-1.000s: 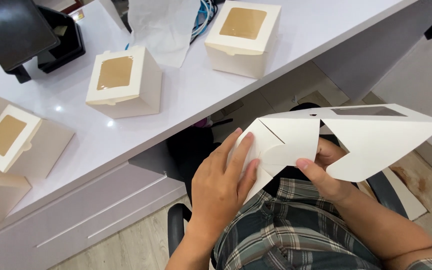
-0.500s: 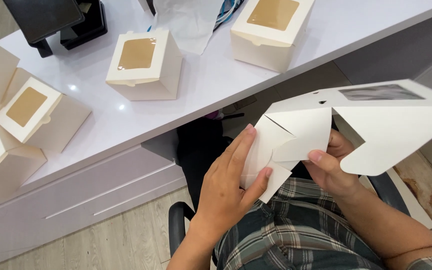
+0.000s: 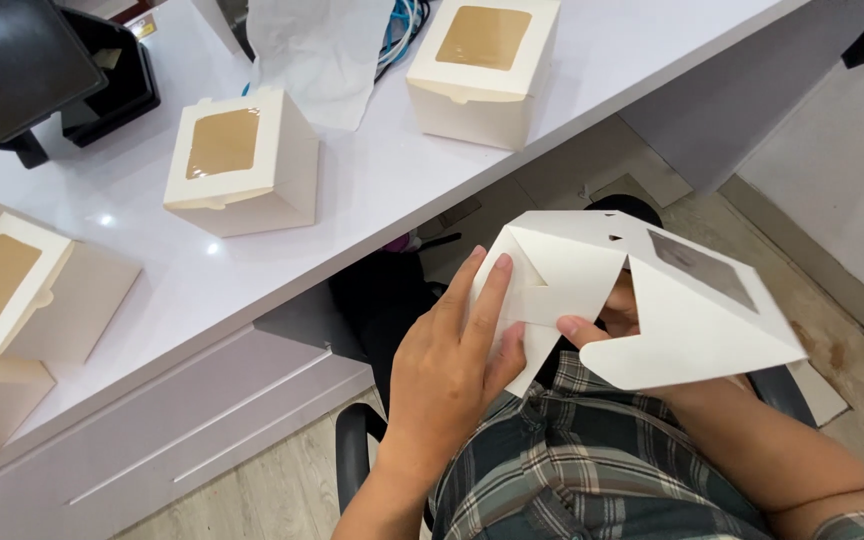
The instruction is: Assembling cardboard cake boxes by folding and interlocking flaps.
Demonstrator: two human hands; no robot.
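Over my lap I hold a half-folded white cardboard box (image 3: 672,310) with a clear window panel on its upper right face. My left hand (image 3: 457,365) presses flat against the box's left flaps, fingers extended. My right hand (image 3: 607,320) is mostly hidden inside and behind the box, with the thumb showing on a flap's edge. My plaid shorts (image 3: 592,470) are below the box.
A white desk (image 3: 372,190) runs above, carrying folded window boxes: one in the middle (image 3: 242,160), one at the top (image 3: 482,65), more at the left edge (image 3: 12,290). A black device (image 3: 42,75), white paper sheet (image 3: 317,50) and a drawer front (image 3: 182,440) are also there.
The view has shifted and the box now sits more to the right. Its large right flap has swung downward, and my left fingers have slid up along the left flaps.
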